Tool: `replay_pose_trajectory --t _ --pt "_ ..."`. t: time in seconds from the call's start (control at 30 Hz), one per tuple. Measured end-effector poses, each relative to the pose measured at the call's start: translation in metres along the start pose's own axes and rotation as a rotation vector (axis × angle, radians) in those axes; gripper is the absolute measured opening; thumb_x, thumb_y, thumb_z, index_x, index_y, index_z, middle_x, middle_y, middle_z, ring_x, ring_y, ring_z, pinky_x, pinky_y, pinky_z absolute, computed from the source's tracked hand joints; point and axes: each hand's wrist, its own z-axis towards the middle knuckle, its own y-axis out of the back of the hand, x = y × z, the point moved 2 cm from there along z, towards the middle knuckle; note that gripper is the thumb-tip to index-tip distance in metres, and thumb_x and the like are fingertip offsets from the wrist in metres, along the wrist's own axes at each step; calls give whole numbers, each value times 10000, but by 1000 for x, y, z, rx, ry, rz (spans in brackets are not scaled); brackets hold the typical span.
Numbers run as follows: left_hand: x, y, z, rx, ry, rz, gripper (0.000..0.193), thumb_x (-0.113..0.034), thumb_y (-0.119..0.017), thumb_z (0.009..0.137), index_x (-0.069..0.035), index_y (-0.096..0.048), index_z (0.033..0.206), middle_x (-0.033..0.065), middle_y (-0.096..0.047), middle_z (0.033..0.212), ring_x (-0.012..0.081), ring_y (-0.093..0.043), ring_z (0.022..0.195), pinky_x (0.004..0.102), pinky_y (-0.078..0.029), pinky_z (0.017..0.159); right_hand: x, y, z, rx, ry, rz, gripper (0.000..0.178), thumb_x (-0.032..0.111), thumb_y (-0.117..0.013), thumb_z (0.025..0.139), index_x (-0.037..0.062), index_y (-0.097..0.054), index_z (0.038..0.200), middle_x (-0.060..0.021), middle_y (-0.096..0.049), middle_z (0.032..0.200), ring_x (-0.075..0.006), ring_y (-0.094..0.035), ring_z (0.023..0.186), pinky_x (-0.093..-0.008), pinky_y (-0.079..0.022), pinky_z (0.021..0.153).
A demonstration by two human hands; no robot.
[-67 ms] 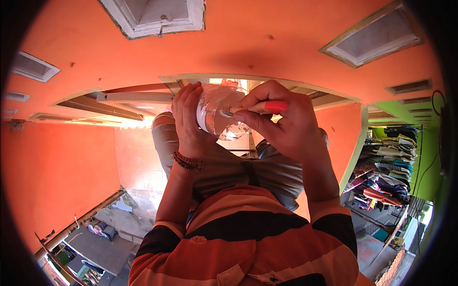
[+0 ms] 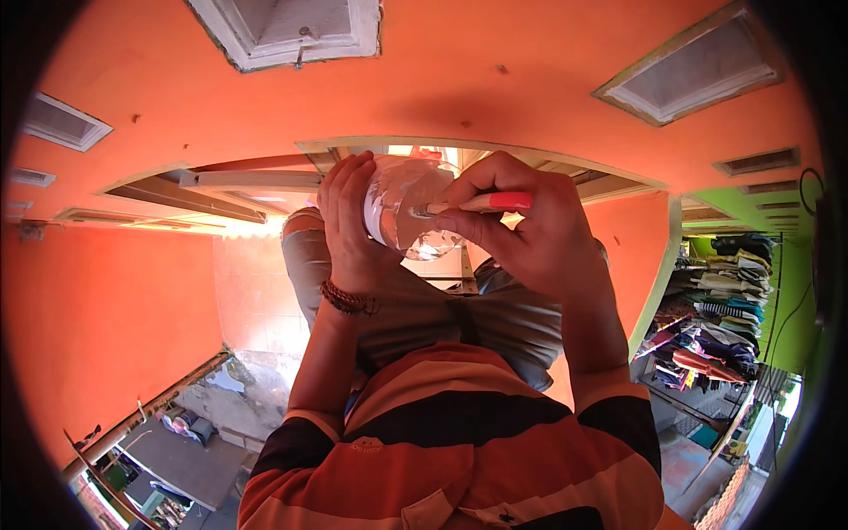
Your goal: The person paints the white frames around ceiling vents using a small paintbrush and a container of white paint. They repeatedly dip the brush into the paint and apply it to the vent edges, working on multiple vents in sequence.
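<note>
In front of my lap, my left hand is wrapped round a clear round tub smeared with whitish paint. The tub is tilted, its opening towards my right hand. A wooden-handled paintbrush with a red handle end is pinched between the thumb and fingers of my right hand. The brush's other end reaches into the tub, against the paint; its bristles are hard to make out.
An orange wall with white-framed vents rises close ahead. Below the tub are my bent knees. Clothes hang at the right by a green wall. A grey table stands at the lower left.
The paintbrush has turned slightly in my right fingers, so its red end looks narrower. My left hand and the tub have stayed in place.
</note>
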Motion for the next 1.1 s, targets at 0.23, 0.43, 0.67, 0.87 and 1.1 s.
replay_pose_trajectory --t 0.23,0.43,0.67,0.87,1.1 --pt "2 1 2 4 -8 -7 719 -178 -837 657 -15 -485 1262 172 -554 1254 370 -524 1172 486 -418 991 1 9 6 239 -75 -37 133 -41 -696 756 -2 -618 856 -58 -651 789 -123 -628 733 -272 -499 672" --pt "4 -2 6 -11 -31 12 697 -173 -827 659 -12 -493 1249 168 -563 1242 365 -530 1166 480 -414 991 -1 7 13 208 -47 -104 143 -50 -664 735 0 -611 858 -57 -645 794 -120 -621 732 -278 -496 674" --pt "2 -3 7 5 -21 14 706 -186 -833 647 -11 -499 1244 171 -564 1237 365 -535 1158 483 -415 988 5 11 10 159 -101 -45 152 -38 -672 744 2 -614 878 -50 -657 809 -122 -638 747 -271 -503 677" --pt "5 -3 7 -12 -39 5 723 -194 -839 647 -9 -491 1253 178 -559 1242 368 -530 1164 484 -414 988 2 13 12 183 -49 12 105 -18 -719 780 -2 -647 854 -57 -658 770 -125 -642 721 -268 -512 659" --pt "5 -3 6 -25 -31 18 750 -203 -846 652 -17 -470 1274 176 -543 1272 371 -523 1173 484 -406 991 -11 -8 12 -175 -15 195 232 198 -799 789 14 -661 758 -62 -635 651 -152 -615 565 -273 -488 540"
